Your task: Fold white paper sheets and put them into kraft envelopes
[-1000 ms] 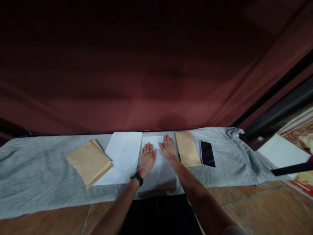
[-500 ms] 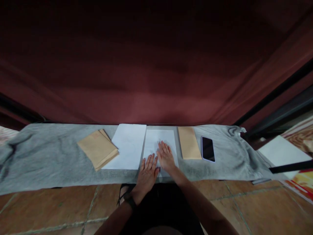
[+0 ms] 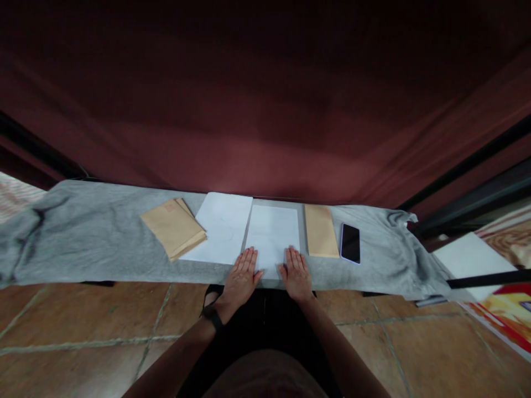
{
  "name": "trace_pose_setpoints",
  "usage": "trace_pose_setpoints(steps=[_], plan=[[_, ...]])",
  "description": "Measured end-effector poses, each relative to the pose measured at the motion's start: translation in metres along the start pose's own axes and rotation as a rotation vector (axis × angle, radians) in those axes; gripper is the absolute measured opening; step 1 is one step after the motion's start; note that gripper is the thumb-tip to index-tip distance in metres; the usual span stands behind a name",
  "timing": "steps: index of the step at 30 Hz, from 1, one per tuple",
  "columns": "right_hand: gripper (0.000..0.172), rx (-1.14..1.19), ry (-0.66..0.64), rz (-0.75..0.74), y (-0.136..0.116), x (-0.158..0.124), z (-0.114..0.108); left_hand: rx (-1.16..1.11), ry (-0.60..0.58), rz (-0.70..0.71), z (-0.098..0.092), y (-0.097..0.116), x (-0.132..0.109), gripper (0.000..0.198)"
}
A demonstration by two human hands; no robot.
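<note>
A white sheet of paper [image 3: 272,229] lies flat on the grey cloth in front of me. My left hand [image 3: 241,277] rests at its near left corner, fingers stretched out and the thumb reaching over the paper. At the opposite near corner, my right hand [image 3: 297,275] lies palm down with its fingers extended and thumb pointing inward. Both hands look flat, and neither grips anything visible. Left of this sheet is a larger stack of white paper [image 3: 226,226], partly covered by several brown envelopes [image 3: 172,228]. To the right lies another brown envelope or stack of them [image 3: 321,232].
A phone [image 3: 350,243] with a light purple case lies right of the brown envelopes. Grey cloth [image 3: 99,237] covers the long narrow surface. A dark red panel [image 3: 265,138] rises behind it. Black bars and a white board [image 3: 473,262] stand at the right.
My right hand has slid from the middle of the sheet back to its near right corner. My left hand has shifted slightly left, to the near left corner. The camera view has tilted slightly.
</note>
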State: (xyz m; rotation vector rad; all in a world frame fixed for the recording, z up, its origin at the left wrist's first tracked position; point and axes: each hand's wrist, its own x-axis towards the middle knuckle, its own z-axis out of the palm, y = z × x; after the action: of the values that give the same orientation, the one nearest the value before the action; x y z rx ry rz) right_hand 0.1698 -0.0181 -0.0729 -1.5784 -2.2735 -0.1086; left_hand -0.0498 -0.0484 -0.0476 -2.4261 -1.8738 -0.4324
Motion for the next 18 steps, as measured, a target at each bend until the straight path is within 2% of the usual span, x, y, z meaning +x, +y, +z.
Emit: trace_pose_setpoints(steps=[6,10,14,18], plan=[[0.064,-0.035,0.025,0.017,0.015,-0.025,-0.006,0.029,0.007,-0.001,-0.003,-0.011,-0.012,0.062],[0.062,-0.03,0.024,0.047,0.017,-0.031,-0.01,0.042,0.035,-0.028,-0.004,-0.008,-0.013,0.061],[0.059,0.023,0.015,0.071,0.004,-0.026,-0.014,-0.005,0.039,0.033,-0.004,0.016,-0.011,0.059],[0.055,0.128,-0.07,-0.02,-0.019,-0.019,-0.015,-0.062,-0.03,0.183,0.002,0.047,-0.008,0.063]])
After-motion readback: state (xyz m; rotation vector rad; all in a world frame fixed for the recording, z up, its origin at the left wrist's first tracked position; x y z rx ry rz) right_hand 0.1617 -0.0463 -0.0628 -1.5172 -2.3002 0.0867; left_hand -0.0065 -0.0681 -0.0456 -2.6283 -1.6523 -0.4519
